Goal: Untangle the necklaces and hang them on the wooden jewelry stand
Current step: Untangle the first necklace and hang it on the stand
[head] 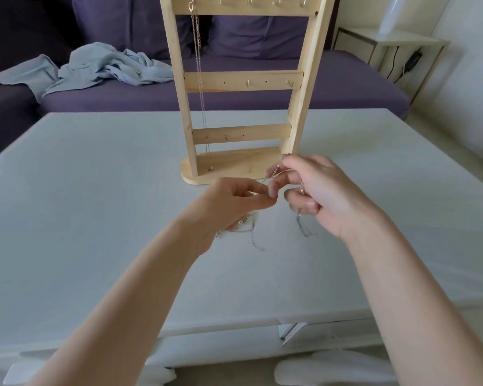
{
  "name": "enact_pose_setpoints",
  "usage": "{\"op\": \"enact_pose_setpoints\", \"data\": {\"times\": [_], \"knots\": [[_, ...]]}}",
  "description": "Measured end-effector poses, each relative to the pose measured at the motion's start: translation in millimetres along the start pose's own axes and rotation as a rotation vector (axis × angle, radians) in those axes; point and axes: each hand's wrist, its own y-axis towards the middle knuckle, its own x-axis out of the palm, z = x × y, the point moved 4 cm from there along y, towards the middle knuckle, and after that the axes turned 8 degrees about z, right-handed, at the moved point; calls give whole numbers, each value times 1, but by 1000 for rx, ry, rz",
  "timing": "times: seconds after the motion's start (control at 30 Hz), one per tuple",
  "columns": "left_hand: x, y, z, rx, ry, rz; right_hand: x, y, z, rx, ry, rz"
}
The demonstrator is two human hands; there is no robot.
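Two bare hands meet over the pale tabletop (95,190), just near of the wooden jewelry stand (240,82). Left hand (229,201): fingers curled, tips pinching a fine chain of the tangled necklaces (251,232). Right hand (313,188): fingers curled round thin chain that runs up over the forefinger and hangs below the palm. Loose ends trail onto the tabletop under both hands in thin, dark, wavy loops; how many chains are in the tangle I cannot tell.

Stand: light unfinished wood, two uprights, three flat crossbars with small metal hooks and peg holes, rounded flat base resting on the tabletop. One rose-gold link chain (200,87) hangs straight from the leftmost top hook down the left side to the base. The other hooks on the top bar look bare.

Tabletop: smooth, matte, straight edges; wide open surface left and right of the hands. Far side: purple sofa (262,98) with a crumpled pale blue cloth (95,68) on the left seat. Far right: a small white side table (388,45) with dark cables beside it.
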Motion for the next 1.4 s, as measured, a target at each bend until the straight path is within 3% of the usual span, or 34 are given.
{"op": "enact_pose_setpoints", "data": {"times": [0.13, 0.33, 0.53, 0.63, 0.83, 0.97, 1.1, 1.27, 1.4], "knots": [[6, 0, 0, 25, 13, -31, 2, 0, 0, 65, 60, -71], [0, 1, -1, -55, -59, 47, -1, 0, -3, -18, 84, -96], [-18, 7, 1, -49, -315, 259, 5, 0, 2, -12, 37, -96], [-31, 10, 5, 51, -259, 418, 6, 2, 10, 25, -115, -89], [-41, 6, 28, 353, -128, 489, 16, 2, 22, 25, -407, -233], [-49, 2, 33, 584, 228, 645, 14, 6, 28, 17, -515, -177], [-60, 8, 19, 475, 458, 707, 6, 8, 26, 16, -321, -87], [-72, 8, 5, 324, 641, 754, 0, 7, 23, -7, -253, 8], [-65, 10, -4, 250, 489, 583, 11, 8, 20, -59, -243, 50]]}}
